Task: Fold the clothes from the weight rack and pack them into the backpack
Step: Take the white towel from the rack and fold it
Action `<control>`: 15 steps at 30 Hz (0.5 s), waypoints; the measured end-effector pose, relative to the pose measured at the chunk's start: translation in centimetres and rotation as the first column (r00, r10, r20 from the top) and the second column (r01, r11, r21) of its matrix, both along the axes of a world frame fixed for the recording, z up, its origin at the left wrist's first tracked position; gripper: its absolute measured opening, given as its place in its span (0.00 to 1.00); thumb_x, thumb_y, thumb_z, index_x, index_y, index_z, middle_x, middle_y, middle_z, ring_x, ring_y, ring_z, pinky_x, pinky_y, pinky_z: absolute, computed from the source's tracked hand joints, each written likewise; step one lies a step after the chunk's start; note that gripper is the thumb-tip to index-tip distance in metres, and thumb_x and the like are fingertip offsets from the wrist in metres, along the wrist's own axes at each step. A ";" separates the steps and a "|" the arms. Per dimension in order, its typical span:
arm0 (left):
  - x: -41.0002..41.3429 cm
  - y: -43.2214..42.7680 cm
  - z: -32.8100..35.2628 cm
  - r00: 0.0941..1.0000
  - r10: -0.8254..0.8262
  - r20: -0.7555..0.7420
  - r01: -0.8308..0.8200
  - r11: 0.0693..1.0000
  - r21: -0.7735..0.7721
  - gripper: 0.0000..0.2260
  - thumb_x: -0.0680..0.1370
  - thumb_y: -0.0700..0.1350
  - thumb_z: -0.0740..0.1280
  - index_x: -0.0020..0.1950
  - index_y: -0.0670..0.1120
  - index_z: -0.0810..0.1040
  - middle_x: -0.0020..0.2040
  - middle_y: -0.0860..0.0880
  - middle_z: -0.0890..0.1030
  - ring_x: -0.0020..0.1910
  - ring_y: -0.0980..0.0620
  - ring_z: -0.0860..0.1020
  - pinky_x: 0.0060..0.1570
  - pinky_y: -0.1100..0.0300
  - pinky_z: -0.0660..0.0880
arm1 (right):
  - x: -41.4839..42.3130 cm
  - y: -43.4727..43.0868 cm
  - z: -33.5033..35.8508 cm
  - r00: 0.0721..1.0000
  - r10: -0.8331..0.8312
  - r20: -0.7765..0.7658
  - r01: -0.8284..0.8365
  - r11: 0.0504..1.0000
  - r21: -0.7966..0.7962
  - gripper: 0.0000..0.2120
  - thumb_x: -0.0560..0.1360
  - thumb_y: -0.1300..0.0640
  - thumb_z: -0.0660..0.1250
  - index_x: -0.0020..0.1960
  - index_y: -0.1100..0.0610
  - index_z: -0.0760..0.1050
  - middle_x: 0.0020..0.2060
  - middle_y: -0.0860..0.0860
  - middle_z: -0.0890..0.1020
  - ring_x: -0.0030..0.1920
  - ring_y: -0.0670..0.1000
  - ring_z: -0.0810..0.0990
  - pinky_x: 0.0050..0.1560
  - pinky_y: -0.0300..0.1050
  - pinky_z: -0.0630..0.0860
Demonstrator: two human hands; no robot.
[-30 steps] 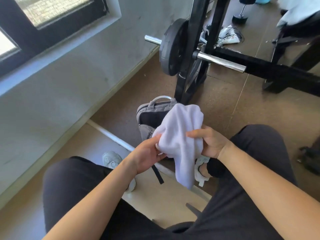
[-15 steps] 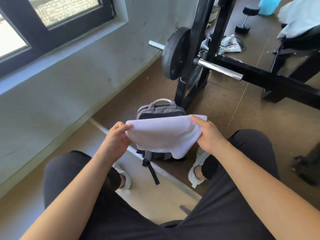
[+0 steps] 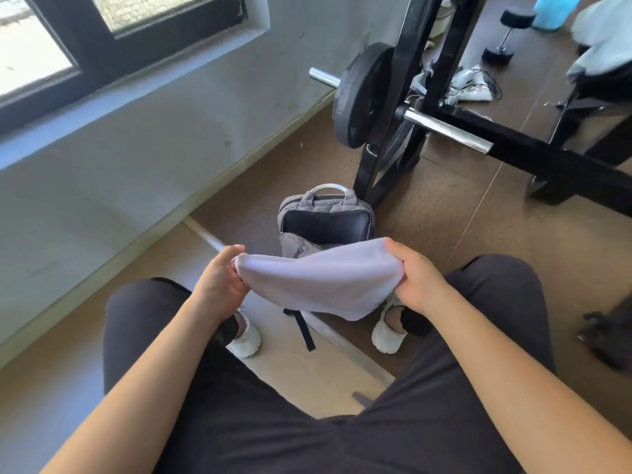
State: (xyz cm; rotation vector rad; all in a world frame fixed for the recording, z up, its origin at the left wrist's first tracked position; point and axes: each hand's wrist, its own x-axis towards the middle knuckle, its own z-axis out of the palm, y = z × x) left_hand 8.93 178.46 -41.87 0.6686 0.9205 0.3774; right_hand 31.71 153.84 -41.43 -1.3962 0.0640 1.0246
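The fingers of our left hand point(image 3: 219, 282) and right hand point(image 3: 419, 273) pinch opposite ends of the cloth point(image 3: 318, 278), which sags part-folded above the open backpack point(image 3: 325, 224) on the floor. We judge folding unfinished and packing not yet begun.

Gym or weight room. A black weight rack point(image 3: 405, 63) is standing on a brown floor point(image 3: 427, 241). A barbell point(image 3: 444, 130) is lying across it, carrying a black weight plate point(image 3: 359, 97), and a dumbbell point(image 3: 507, 37) is lying beyond the rack.
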 end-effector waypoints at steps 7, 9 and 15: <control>0.1 0.1 -0.8 0.976 0.209 -0.065 -0.171 0.915 0.364 0.15 0.74 0.28 0.68 0.40 0.48 0.75 0.32 0.51 0.76 0.29 0.55 0.74 0.28 0.64 0.70 | 0.4 0.4 -0.9 0.995 -0.014 0.096 0.009 0.999 0.047 0.18 0.80 0.55 0.67 0.68 0.58 0.76 0.63 0.54 0.82 0.66 0.54 0.79 0.72 0.52 0.70; 0.0 0.2 -0.6 0.971 0.234 -0.043 -0.203 0.909 0.363 0.15 0.74 0.26 0.69 0.42 0.47 0.75 0.32 0.52 0.76 0.28 0.55 0.75 0.30 0.63 0.72 | 0.3 0.5 -0.4 0.997 0.010 0.073 -0.017 0.996 0.092 0.11 0.82 0.59 0.64 0.63 0.58 0.79 0.58 0.54 0.85 0.62 0.53 0.81 0.66 0.48 0.74; -0.6 1.1 -0.7 0.959 0.260 -0.111 -0.167 0.838 0.520 0.18 0.72 0.29 0.74 0.49 0.52 0.82 0.43 0.54 0.81 0.41 0.54 0.79 0.43 0.62 0.76 | 0.3 0.8 -0.3 0.976 0.020 0.218 -0.038 0.996 0.076 0.09 0.82 0.58 0.65 0.59 0.56 0.81 0.54 0.54 0.84 0.59 0.53 0.80 0.63 0.50 0.73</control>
